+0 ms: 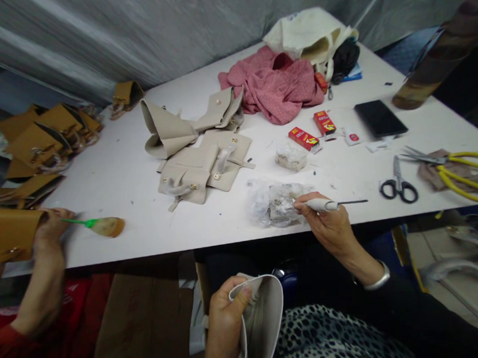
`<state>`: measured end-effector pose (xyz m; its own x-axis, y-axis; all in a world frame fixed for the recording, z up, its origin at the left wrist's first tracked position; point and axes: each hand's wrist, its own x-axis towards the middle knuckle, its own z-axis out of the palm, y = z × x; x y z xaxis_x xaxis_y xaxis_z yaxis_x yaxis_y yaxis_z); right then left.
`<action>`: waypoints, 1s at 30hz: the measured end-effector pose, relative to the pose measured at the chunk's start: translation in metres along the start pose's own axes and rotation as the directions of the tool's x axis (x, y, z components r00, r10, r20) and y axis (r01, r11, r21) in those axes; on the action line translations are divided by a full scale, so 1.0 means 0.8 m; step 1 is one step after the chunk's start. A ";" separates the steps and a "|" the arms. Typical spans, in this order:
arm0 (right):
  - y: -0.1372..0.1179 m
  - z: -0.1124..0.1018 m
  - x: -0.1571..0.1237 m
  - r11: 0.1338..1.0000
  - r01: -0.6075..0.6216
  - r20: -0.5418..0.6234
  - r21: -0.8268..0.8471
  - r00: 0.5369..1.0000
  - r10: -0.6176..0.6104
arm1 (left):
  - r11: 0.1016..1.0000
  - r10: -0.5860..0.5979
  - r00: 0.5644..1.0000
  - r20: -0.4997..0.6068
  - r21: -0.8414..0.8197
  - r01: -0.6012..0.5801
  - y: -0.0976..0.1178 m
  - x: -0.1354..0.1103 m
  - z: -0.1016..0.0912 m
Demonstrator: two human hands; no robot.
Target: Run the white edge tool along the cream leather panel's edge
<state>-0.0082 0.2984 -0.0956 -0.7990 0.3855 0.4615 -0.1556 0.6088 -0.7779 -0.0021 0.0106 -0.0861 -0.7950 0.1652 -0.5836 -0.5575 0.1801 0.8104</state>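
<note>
Below the table's front edge, my left hand (pixel 227 324) grips a beige bag piece (pixel 268 313) by its upper edge, thumb on the inner side; the piece is curved open. My right hand (pixel 328 224) is closed around a white-handled tool (pixel 320 204), whose thin dark shaft points right. The fingertips are at a whitish, dark-stained block (pixel 281 203) on crumpled clear plastic; whether the tool's near end touches it, I cannot tell. A second wrapped block (pixel 290 158) lies behind. Several beige bag pieces (pixel 193 168) with wrapped handles lie to the left.
Black scissors (pixel 399 184), yellow-handled shears (pixel 463 169), a black phone (pixel 380 118) and a bottle (pixel 439 56) stand or lie right. Red boxes (pixel 305 139) and pink cloth (pixel 275 86) lie behind. At left, a co-worker's hand (pixel 49 225) is near tan bags (pixel 9 230) and a green-tipped bottle (pixel 105 226).
</note>
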 end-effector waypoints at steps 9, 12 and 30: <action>-0.019 0.003 0.033 0.832 0.338 0.274 -0.439 0.933 -0.234 | 0.993 -0.064 0.998 -0.006 -0.097 0.063 0.004 -0.008 0.000; -0.009 -0.003 0.033 0.899 0.306 0.255 -0.312 0.939 -0.231 | 0.992 -0.055 0.998 -0.008 -0.115 0.054 0.004 -0.010 -0.001; -0.083 0.034 -0.072 0.697 -0.460 0.524 0.551 0.840 0.140 | 0.998 0.067 0.988 0.140 0.011 -0.069 0.003 -0.015 -0.002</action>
<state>0.0323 0.2168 -0.0826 -0.9974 0.0462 0.0552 -0.0610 -0.1350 -0.9890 0.0059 0.0076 -0.0771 -0.7893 0.3105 -0.5297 -0.4986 0.1791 0.8481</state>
